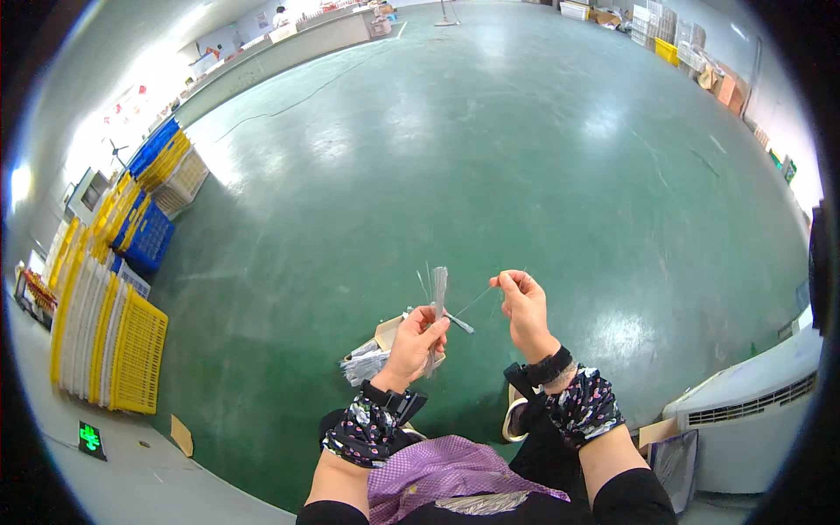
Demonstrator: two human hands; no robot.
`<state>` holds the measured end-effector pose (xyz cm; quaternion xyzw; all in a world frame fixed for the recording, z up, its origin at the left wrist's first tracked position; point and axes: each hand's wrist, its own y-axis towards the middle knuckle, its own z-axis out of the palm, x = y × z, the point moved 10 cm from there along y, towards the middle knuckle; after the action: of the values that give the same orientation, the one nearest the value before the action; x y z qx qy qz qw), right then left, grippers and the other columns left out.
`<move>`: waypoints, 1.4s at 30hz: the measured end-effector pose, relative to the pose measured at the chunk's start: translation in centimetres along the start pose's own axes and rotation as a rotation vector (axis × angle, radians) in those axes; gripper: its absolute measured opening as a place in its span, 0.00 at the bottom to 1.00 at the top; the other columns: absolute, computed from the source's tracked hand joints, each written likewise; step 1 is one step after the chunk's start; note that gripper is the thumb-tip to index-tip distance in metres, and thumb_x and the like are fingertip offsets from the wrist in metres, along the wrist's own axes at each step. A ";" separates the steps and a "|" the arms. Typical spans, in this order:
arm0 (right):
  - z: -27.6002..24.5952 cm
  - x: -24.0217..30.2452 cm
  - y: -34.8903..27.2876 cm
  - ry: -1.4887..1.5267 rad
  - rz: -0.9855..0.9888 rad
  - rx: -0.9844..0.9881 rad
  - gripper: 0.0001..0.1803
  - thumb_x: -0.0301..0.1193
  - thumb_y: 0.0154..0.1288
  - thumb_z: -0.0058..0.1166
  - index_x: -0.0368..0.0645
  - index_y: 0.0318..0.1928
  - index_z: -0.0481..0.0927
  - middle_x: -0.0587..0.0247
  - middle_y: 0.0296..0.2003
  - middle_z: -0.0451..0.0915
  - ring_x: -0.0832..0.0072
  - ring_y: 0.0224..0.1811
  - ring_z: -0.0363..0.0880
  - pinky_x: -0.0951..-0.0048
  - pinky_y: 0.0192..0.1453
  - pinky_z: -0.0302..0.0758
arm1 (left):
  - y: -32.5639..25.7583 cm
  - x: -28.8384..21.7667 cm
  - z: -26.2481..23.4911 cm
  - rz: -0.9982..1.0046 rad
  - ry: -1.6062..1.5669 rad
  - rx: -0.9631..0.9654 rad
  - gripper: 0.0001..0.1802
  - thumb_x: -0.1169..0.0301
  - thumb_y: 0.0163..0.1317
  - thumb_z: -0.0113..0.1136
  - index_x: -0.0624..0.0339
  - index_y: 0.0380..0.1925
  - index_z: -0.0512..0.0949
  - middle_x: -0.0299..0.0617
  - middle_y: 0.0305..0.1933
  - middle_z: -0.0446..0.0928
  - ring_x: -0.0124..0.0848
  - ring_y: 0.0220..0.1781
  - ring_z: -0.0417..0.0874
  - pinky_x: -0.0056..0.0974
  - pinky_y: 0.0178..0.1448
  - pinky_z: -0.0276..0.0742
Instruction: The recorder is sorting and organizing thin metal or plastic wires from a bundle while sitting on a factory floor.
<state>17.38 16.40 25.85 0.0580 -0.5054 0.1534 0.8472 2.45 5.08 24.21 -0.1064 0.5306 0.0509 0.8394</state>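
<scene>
My left hand [408, 346] is closed around a bundle of thin silver-grey strands [440, 284], held nearly upright with its ends showing above and below the fingers. A short, tied-looking piece [460, 325] sticks out to the right of that hand. My right hand [527, 313], a little to the right, pinches a fine, pale strand [475, 300] that stretches back toward the bundle. Beneath my left hand stands an open cardboard box [390, 330], with more grey bundles [361, 364] at its left side. What exactly the strands are made of, I cannot tell.
Purple checked cloth [411, 481] covers my lap, with pale strands [486, 504] lying on it. Stacked yellow, white and blue plastic crates [136, 354] line the left wall. A white appliance with a vent [752, 411] stands at the right. Green floor [437, 175] stretches ahead to a long counter [280, 61].
</scene>
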 end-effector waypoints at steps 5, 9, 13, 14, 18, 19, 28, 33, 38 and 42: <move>-0.7 -0.5 -0.1 -0.009 0.020 -0.028 0.07 0.33 0.61 0.52 0.43 0.35 0.74 0.68 0.31 0.79 0.92 0.16 0.57 0.87 0.17 0.54 | -0.6 0.1 0.1 -0.003 -0.023 -0.026 0.10 0.71 0.58 0.57 0.61 0.39 0.71 0.32 0.29 0.72 0.19 0.26 0.73 0.24 0.26 0.70; -3.2 -1.2 1.2 -0.018 0.004 -0.120 0.09 0.34 0.61 0.53 0.42 0.37 0.74 0.70 0.31 0.79 0.92 0.17 0.57 0.86 0.17 0.54 | 0.2 1.5 -0.1 -0.047 0.035 -0.009 0.10 0.70 0.60 0.55 0.62 0.40 0.72 0.32 0.30 0.72 0.20 0.27 0.74 0.25 0.27 0.71; -5.5 1.1 3.4 0.079 -0.073 -0.175 0.11 0.35 0.61 0.53 0.42 0.39 0.75 0.69 0.30 0.79 0.91 0.17 0.58 0.86 0.19 0.55 | 0.1 0.4 -1.8 -0.031 0.023 -0.019 0.13 0.69 0.63 0.51 0.64 0.46 0.71 0.33 0.30 0.73 0.21 0.28 0.75 0.26 0.28 0.71; -5.6 1.5 3.3 0.071 -0.054 -0.164 0.11 0.35 0.61 0.53 0.42 0.39 0.75 0.69 0.31 0.79 0.91 0.18 0.58 0.86 0.19 0.55 | 0.4 0.8 -2.0 -0.071 -0.030 -0.046 0.14 0.69 0.64 0.49 0.65 0.47 0.71 0.34 0.31 0.73 0.22 0.28 0.75 0.26 0.29 0.72; -2.6 -0.7 2.3 -0.045 0.092 -0.023 0.10 0.34 0.61 0.53 0.41 0.40 0.73 0.67 0.35 0.78 0.91 0.17 0.54 0.86 0.19 0.54 | 0.3 1.7 -1.9 -0.153 -0.165 -0.081 0.16 0.69 0.66 0.43 0.67 0.49 0.69 0.36 0.33 0.73 0.25 0.31 0.76 0.28 0.34 0.75; -2.5 -1.0 1.9 -0.043 0.103 -0.035 0.10 0.34 0.61 0.53 0.41 0.40 0.73 0.67 0.35 0.78 0.91 0.17 0.54 0.86 0.19 0.54 | 0.2 1.9 -1.6 -0.170 -0.165 -0.084 0.16 0.69 0.66 0.43 0.67 0.49 0.69 0.36 0.33 0.73 0.25 0.31 0.76 0.28 0.34 0.75; 1.8 -2.8 -1.0 -0.215 0.116 0.203 0.10 0.34 0.57 0.58 0.43 0.35 0.77 0.78 0.27 0.73 0.92 0.23 0.62 0.87 0.23 0.57 | -0.2 2.2 0.6 -0.161 -0.138 0.074 0.16 0.72 0.65 0.44 0.68 0.50 0.68 0.38 0.33 0.72 0.25 0.34 0.75 0.29 0.39 0.74; 2.3 -3.8 -1.4 -0.156 0.224 0.222 0.12 0.35 0.56 0.58 0.41 0.37 0.78 0.76 0.28 0.74 0.91 0.21 0.61 0.87 0.23 0.57 | -0.5 2.2 1.5 -0.180 -0.119 0.118 0.14 0.72 0.64 0.47 0.67 0.48 0.69 0.37 0.32 0.72 0.24 0.34 0.74 0.29 0.39 0.72; 2.5 -4.5 -1.5 -0.103 0.303 0.234 0.13 0.35 0.55 0.59 0.40 0.37 0.77 0.75 0.29 0.74 0.90 0.20 0.59 0.86 0.22 0.56 | -0.6 2.7 1.6 -0.213 -0.058 0.148 0.14 0.72 0.64 0.47 0.67 0.47 0.70 0.37 0.31 0.73 0.25 0.33 0.73 0.29 0.39 0.71; 2.3 -4.7 -1.6 -0.080 0.295 0.211 0.13 0.35 0.56 0.59 0.40 0.36 0.77 0.73 0.28 0.74 0.90 0.20 0.59 0.86 0.22 0.56 | -0.6 2.8 1.9 -0.222 -0.024 0.153 0.14 0.71 0.63 0.48 0.67 0.48 0.70 0.36 0.30 0.72 0.24 0.32 0.73 0.28 0.38 0.70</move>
<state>13.92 13.41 22.96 0.0778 -0.5229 0.3258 0.7838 5.50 4.84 22.53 -0.0998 0.5080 -0.0817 0.8517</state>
